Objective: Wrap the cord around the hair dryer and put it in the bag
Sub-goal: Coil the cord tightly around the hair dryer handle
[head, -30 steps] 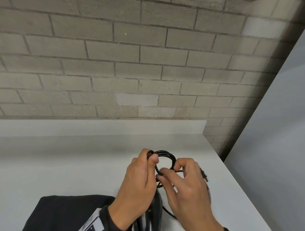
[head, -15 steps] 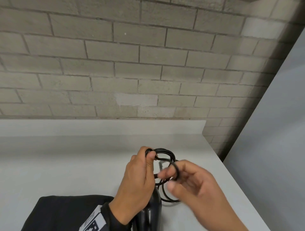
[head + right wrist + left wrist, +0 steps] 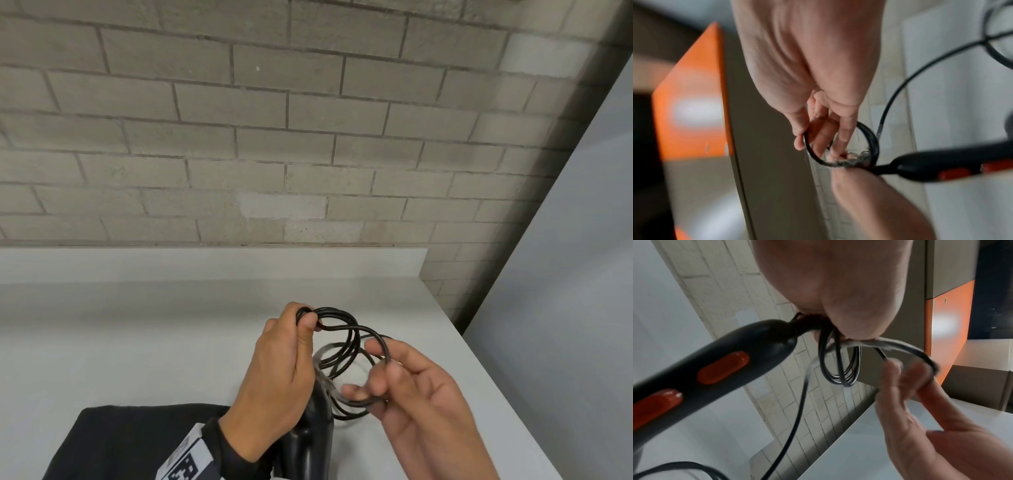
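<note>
Head view: cord coiling mid-step, hair dryer upright at 6 o'clock over the worktop.
Left hand pinches the coil top; right hand has fingers curled through a loose loop. Keep loops tight, feed slack evenly (bag waits at 8 o'clock).

Both hands were bare, no gloves or rings showing. The left hand came out of a snug black sleeve cuff, and just behind that cuff sat a grey-white wrist band printed with a blocky black-and-white square marker. The right hand showed no sleeve, its wrist uncovered to the frame edge
</note>
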The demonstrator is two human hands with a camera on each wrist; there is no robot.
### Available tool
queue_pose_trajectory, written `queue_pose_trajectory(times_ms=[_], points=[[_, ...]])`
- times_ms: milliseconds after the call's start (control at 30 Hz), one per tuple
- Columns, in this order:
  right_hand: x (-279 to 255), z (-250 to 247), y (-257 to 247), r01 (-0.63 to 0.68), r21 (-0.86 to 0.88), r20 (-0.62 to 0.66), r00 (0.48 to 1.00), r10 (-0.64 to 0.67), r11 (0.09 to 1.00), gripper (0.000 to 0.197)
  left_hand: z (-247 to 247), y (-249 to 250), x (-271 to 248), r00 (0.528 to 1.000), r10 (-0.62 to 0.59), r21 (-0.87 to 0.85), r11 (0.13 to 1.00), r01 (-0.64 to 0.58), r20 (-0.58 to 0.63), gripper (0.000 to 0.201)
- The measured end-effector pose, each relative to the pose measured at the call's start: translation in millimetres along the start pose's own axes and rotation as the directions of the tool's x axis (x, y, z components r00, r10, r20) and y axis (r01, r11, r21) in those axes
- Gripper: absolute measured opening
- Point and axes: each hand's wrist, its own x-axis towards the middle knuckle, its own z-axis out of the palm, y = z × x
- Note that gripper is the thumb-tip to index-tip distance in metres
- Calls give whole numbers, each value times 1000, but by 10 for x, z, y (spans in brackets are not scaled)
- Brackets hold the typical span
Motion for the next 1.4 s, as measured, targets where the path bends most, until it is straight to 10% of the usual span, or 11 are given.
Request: queue_pose_trajectory(times_ms=[167, 333, 467, 633, 800, 867, 967, 1033, 1133, 1300, 1400], points=[[17, -196, 7, -61, 385, 197, 980, -18, 921, 44, 33, 57, -15, 1000, 18, -6, 1000, -18, 20, 27], [-42, -265, 305, 222, -176, 252, 952, -174, 959, 48, 53, 3, 27, 1000, -6, -17, 1000, 6, -23, 26], [-65, -226, 501, 401, -618, 318, 914, -251, 676, 60, 81, 14, 16, 1000, -5, -14, 1000, 5, -4, 27], [-44, -165, 680, 563, -668, 312, 806, -503, 486, 23, 64, -11, 37, 1000, -7, 6, 1000, 7, -20, 26], [-73, -314, 530, 352, -83, 164, 928, -336, 932, 30, 12, -56, 66, 998, -14, 0, 1000, 14, -68, 30], [-83, -498, 290, 192, 352, 157, 953, -260, 916, 32, -23, -72, 85, 995, -25, -31, 999, 23, -92, 35], [-219, -775, 30, 90, 366, -130, 991, -45, 926, 39, -75, -104, 105, 993, -31, -47, 999, 26, -112, 38], [-214, -841, -6, 2, 255, -103, 994, 25, 967, 50, -99, -140, 102, 993, -38, -33, 999, 34, -111, 34], [-308, -987, -173, -214, -221, -427, 899, 103, 952, 86, -87, -157, 72, 997, -42, 20, 999, 44, -65, 31], [-195, -961, -51, -217, -698, -532, 795, -291, 682, 20, -19, -134, 61, 998, -51, 37, 998, 53, -42, 28], [-200, -531, 158, -46, -916, -320, 685, -655, 399, 22, -10, -110, 58, 998, -58, 67, 996, 61, -39, 30]])
